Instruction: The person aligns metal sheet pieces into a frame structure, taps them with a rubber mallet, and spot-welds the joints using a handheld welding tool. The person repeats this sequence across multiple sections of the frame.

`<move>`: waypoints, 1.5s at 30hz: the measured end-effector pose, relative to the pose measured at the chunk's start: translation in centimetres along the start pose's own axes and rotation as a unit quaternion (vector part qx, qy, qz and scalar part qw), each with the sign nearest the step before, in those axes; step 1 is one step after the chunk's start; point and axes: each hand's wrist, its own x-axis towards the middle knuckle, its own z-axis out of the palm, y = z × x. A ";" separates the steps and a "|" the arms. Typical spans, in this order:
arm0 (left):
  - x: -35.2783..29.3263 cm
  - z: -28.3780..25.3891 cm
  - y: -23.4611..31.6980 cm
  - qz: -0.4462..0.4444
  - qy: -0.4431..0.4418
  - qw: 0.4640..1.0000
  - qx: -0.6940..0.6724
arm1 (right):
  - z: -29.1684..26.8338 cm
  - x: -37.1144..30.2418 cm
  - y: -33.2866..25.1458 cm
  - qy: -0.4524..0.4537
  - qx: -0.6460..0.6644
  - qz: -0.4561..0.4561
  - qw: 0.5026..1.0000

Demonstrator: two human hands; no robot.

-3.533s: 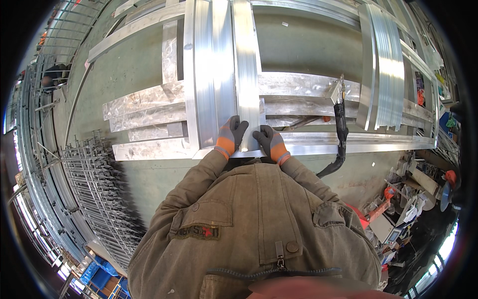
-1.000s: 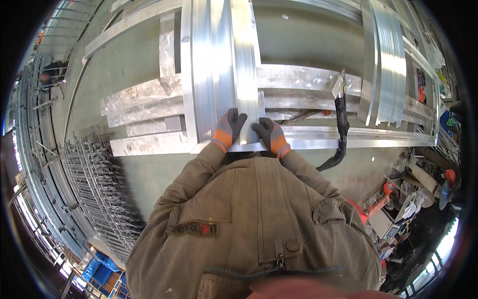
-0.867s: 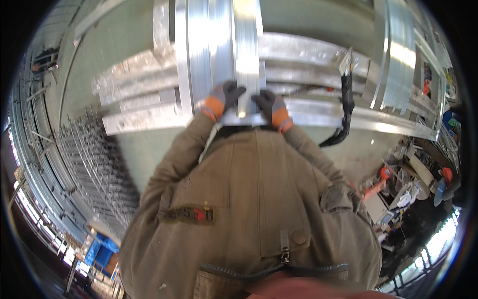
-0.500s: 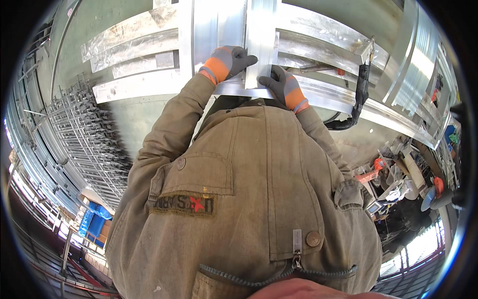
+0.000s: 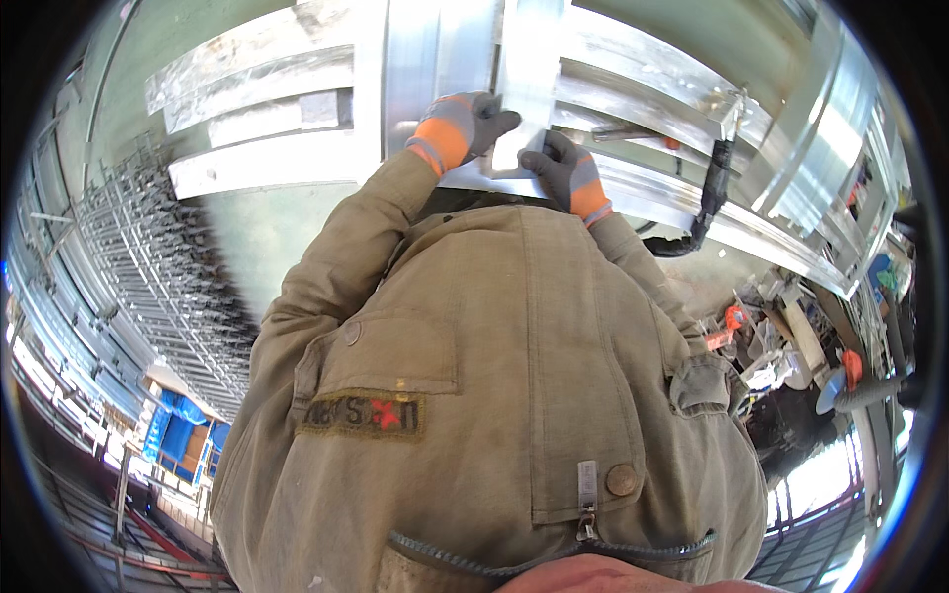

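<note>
1. Under the work: a pale metal frame (image 5: 652, 190), with a near rail close in front of the body.
2. On the frame, pointing away: the long metal strip (image 5: 534, 59), beside a ribbed profile (image 5: 435, 59) with a narrow dark gap between; perhaps liable to skew from an uneven pull.
3. Over the rail, to the right: a black-wrapped cable (image 5: 714, 188), possibly a snag for the right sleeve (image 5: 647, 272).
4. At the strip's near end: left hand (image 5: 460, 128) curled on the left edge, right hand (image 5: 568, 173) on the right, both gripping; fingers likely exposed to slips on smooth metal.
</note>
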 end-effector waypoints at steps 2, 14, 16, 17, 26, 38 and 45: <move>0.1 0.2 0.0 -0.001 0.010 1.000 0.016 | -0.1 0.0 -0.3 0.010 -0.033 0.008 0.999; 0.3 4.9 0.4 0.002 0.110 0.979 -0.174 | -18.9 10.6 13.6 0.195 0.461 0.212 0.839; 0.3 5.3 0.1 0.002 0.127 0.976 -0.179 | -21.7 14.2 17.4 0.227 0.255 0.291 0.894; 0.2 5.5 0.1 -0.009 0.131 0.971 -0.201 | -22.9 15.5 18.7 0.239 0.203 0.304 0.900; 0.8 2.2 1.6 -0.038 0.065 0.996 -0.041 | -25.7 20.8 22.0 0.074 -0.197 0.308 0.928; 0.0 3.6 2.6 -0.001 0.156 0.983 -0.095 | -26.2 20.0 26.3 -0.025 -0.349 0.309 0.884; -0.6 4.0 3.5 -0.021 0.160 0.972 -0.172 | -25.1 21.6 28.2 -0.062 -0.391 0.310 0.864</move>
